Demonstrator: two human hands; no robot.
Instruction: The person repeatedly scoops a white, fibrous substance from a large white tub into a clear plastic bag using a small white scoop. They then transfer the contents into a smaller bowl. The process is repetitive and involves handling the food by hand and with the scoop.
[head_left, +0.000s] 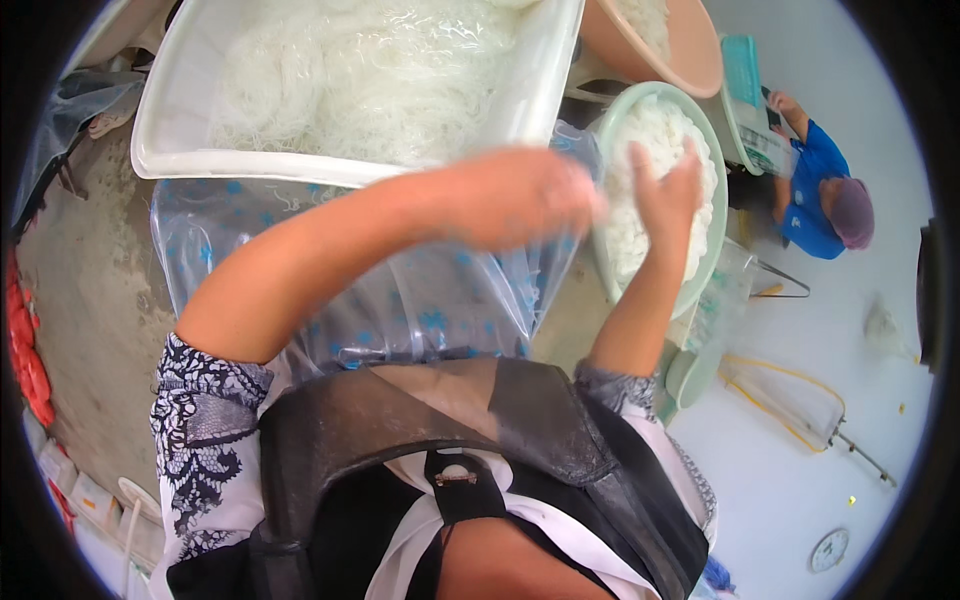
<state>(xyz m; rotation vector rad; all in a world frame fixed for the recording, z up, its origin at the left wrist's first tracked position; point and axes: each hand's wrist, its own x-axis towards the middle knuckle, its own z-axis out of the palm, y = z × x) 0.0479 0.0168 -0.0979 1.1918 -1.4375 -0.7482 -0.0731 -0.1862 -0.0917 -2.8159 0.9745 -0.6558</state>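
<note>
Blurred in the middle of the view, my left hand is held between a white tub and a pale green oval basin. Its fingers look curled, but whether they hold anything cannot be told. My right hand hovers over the basin, fingers and thumb apart, with nothing seen between them. Bundles of white noodle-like strands fill the basin. In the white tub lie loose, translucent noodle-like strands that look wet.
Clear plastic sheeting with blue prints hangs before me. A peach basin holds more white material. At the right, a person in blue stands by another tub. A yellow-rimmed net is against the white wall.
</note>
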